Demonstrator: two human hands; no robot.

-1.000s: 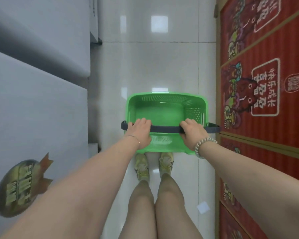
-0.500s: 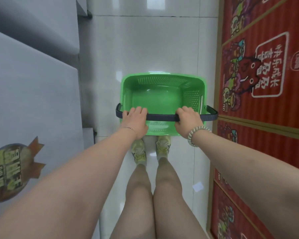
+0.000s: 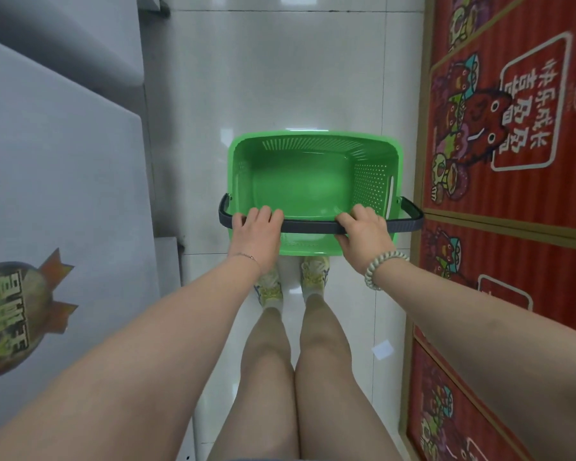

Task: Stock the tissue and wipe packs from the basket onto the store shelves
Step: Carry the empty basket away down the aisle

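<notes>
My left hand [image 3: 255,234] and my right hand [image 3: 363,232] both grip the dark handle [image 3: 310,226] of the green basket [image 3: 313,133], fingers curled over the bar, well apart. The basket is in front of me, its near edge over my shoes [image 3: 315,272], beside red cartons [image 3: 512,128].

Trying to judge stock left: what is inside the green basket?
No packs show in the green basket, only its bare floor. The handle, left hand and right hand hide a strip of it.

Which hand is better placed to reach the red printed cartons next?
Right, likely: the right hand grips the dark basket handle on the side nearest the red printed cartons; the left hand grips its far side.
</notes>
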